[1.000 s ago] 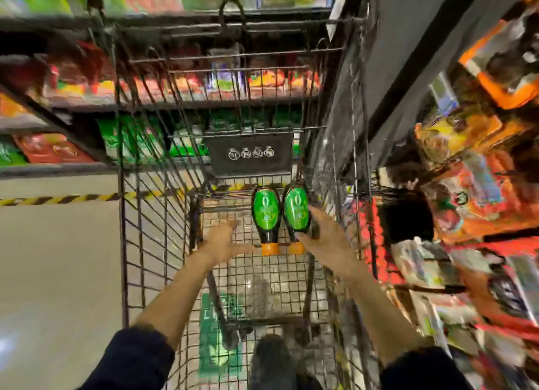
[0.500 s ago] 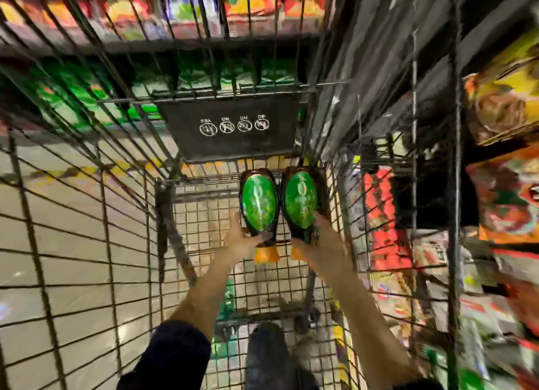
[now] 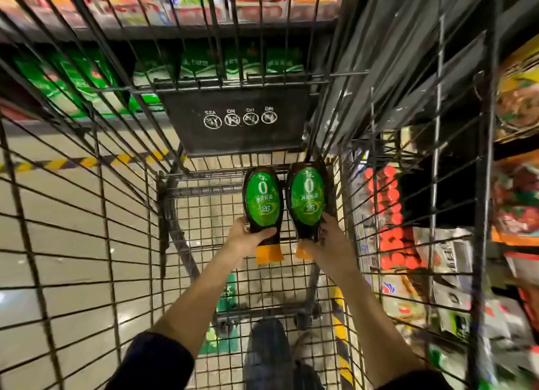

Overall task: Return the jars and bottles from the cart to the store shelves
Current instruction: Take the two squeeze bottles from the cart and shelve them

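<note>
Two dark sauce bottles with green oval labels and orange caps lie side by side deep in the wire cart (image 3: 125, 244), caps pointing toward me. My left hand (image 3: 243, 239) grips the neck end of the left bottle (image 3: 262, 203), thumb across its front. Around the lower part of the right bottle (image 3: 307, 200) my right hand (image 3: 328, 244) has its fingers wrapped. Both arms reach down into the basket.
The cart's black child-seat flap (image 3: 236, 118) hangs just above the bottles. Store shelves with colourful packets (image 3: 516, 203) stand close on the right, and more shelves with green packs (image 3: 70, 83) lie ahead. Yellow-black floor tape (image 3: 87, 162) runs on the left.
My hands went from reaching beside the bottles to gripping one each. The view has dropped lower into the cart and closer to the bottles.
</note>
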Action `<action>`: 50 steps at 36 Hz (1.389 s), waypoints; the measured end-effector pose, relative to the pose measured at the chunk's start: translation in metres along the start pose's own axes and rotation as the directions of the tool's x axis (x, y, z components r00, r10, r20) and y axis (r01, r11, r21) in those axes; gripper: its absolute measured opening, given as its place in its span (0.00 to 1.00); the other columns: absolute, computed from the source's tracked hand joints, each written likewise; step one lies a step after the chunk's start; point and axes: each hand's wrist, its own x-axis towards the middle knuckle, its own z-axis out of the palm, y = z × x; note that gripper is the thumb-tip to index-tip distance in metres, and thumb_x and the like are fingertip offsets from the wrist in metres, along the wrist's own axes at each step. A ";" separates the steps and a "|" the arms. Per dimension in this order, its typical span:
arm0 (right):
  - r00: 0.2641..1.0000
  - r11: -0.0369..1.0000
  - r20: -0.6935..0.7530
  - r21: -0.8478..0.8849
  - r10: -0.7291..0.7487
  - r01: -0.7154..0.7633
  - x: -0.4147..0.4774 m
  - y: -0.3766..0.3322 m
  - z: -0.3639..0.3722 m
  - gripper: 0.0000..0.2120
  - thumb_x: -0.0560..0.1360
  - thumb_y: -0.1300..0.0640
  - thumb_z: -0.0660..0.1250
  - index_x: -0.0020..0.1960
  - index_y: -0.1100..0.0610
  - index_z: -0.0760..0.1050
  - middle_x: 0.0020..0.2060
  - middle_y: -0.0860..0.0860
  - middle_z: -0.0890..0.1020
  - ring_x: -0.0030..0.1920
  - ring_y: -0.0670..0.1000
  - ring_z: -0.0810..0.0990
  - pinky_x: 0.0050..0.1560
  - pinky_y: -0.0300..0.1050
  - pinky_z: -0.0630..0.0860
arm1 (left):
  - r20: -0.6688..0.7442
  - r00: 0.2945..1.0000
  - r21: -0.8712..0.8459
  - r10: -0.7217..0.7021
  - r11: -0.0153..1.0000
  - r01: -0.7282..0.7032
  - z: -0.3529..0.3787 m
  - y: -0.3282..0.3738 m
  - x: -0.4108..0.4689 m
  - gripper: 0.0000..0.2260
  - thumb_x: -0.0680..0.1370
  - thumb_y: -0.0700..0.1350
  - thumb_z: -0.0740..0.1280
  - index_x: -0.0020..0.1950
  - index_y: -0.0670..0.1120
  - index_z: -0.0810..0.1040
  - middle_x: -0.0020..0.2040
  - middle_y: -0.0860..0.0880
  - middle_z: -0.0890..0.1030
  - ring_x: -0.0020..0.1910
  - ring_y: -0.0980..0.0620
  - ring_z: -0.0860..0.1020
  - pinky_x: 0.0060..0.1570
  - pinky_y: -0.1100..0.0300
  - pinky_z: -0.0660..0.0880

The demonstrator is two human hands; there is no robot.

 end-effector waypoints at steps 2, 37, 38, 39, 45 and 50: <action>1.000 1.000 -0.014 0.016 0.017 -0.016 0.002 0.004 0.001 0.28 0.66 0.67 0.72 0.64 0.57 0.69 0.53 0.54 0.81 0.56 0.54 0.79 0.57 0.53 0.75 | 0.008 0.995 -0.021 -0.101 0.995 0.101 -0.004 0.006 -0.007 0.29 0.69 0.42 0.75 0.65 0.40 0.66 0.56 0.48 0.74 0.53 0.47 0.76 0.44 0.58 0.76; 0.945 0.891 0.168 0.323 0.279 -0.320 0.043 0.016 0.013 0.30 0.68 0.59 0.75 0.67 0.56 0.68 0.61 0.52 0.72 0.53 0.49 0.71 0.41 0.40 0.69 | 0.083 0.996 -0.005 -0.010 1.000 0.011 -0.084 0.089 -0.127 0.22 0.61 0.43 0.77 0.52 0.47 0.73 0.43 0.49 0.83 0.36 0.53 0.84 0.36 0.61 0.80; 0.948 0.884 0.159 0.344 0.277 -0.316 0.042 0.015 0.016 0.31 0.69 0.58 0.74 0.68 0.58 0.66 0.63 0.55 0.71 0.54 0.51 0.69 0.40 0.40 0.68 | 0.084 0.996 0.013 -0.012 1.000 0.011 -0.085 0.089 -0.129 0.27 0.59 0.45 0.78 0.55 0.45 0.73 0.45 0.48 0.84 0.38 0.51 0.84 0.38 0.59 0.81; 0.949 0.874 0.154 0.369 0.276 -0.315 0.038 0.011 0.017 0.32 0.70 0.58 0.73 0.69 0.59 0.65 0.66 0.57 0.69 0.56 0.53 0.70 0.38 0.40 0.67 | 0.072 0.997 0.021 -0.017 1.000 0.016 -0.086 0.088 -0.130 0.30 0.58 0.46 0.78 0.57 0.45 0.72 0.47 0.47 0.83 0.40 0.50 0.84 0.40 0.58 0.81; 0.925 0.816 0.208 0.436 0.318 -0.379 0.021 -0.012 0.018 0.31 0.65 0.58 0.76 0.65 0.60 0.69 0.58 0.56 0.77 0.48 0.53 0.75 0.41 0.43 0.72 | 0.037 0.999 -0.010 0.002 1.000 -0.002 -0.091 0.089 -0.146 0.25 0.58 0.46 0.79 0.49 0.51 0.71 0.49 0.49 0.80 0.47 0.50 0.81 0.54 0.51 0.77; 0.942 0.825 0.274 0.473 0.195 -0.308 -0.005 -0.031 0.009 0.35 0.56 0.50 0.80 0.61 0.56 0.75 0.50 0.54 0.83 0.50 0.54 0.82 0.49 0.52 0.80 | -0.017 0.999 -0.058 0.052 0.997 -0.053 -0.091 0.096 -0.173 0.19 0.65 0.41 0.76 0.42 0.52 0.67 0.42 0.53 0.75 0.40 0.55 0.77 0.40 0.62 0.75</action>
